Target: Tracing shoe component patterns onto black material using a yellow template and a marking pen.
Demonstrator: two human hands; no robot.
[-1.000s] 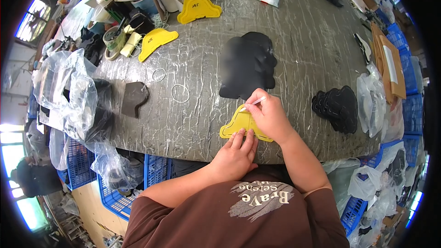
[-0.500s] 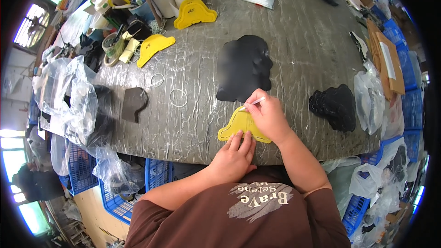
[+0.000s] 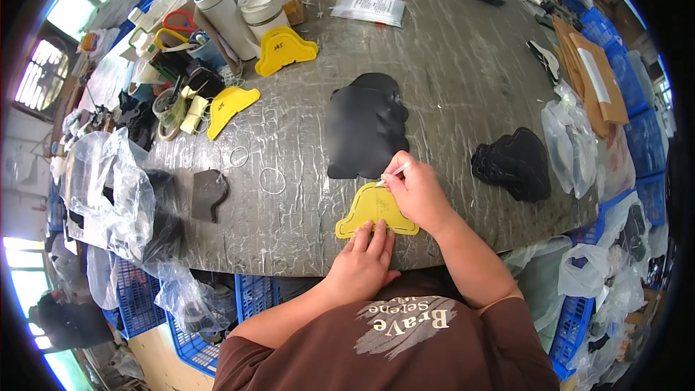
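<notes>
- Presses the yellow template [image 3: 365, 206] to the counter [image 3: 449, 101] with the left grip [image 3: 358, 264], fingertips flat on its near edge, not clamped.
- Pinches a white pen [image 3: 395, 172] between thumb and fingers of the right grip [image 3: 420, 195].
- Places the template just beyond the left fingertips, mostly left of the right grip and slightly beneath it.
- Brings the pen tip to the slot along the template's far edge; contact too small to confirm.
- Bears faint marks mid-template, too dim to read.
- Shows black handwritten marks on a second template [image 3: 286, 52] and a third template [image 3: 232, 110], both farther off to the left.
- Carries fine print on the packet [image 3: 369, 9], and pale lettering, upside down in view, on the brown shirt [image 3: 405, 326].
- Points the template's dome away from the body, straight side toward it.
- Runs its long axis left to right, roughly along the counter's near edge.
- Angles the pen tip leftward and bodyward.
- Includes black pieces [image 3: 365, 127] just beyond the template, and a black stack [image 3: 512, 165] well to the right.
</notes>
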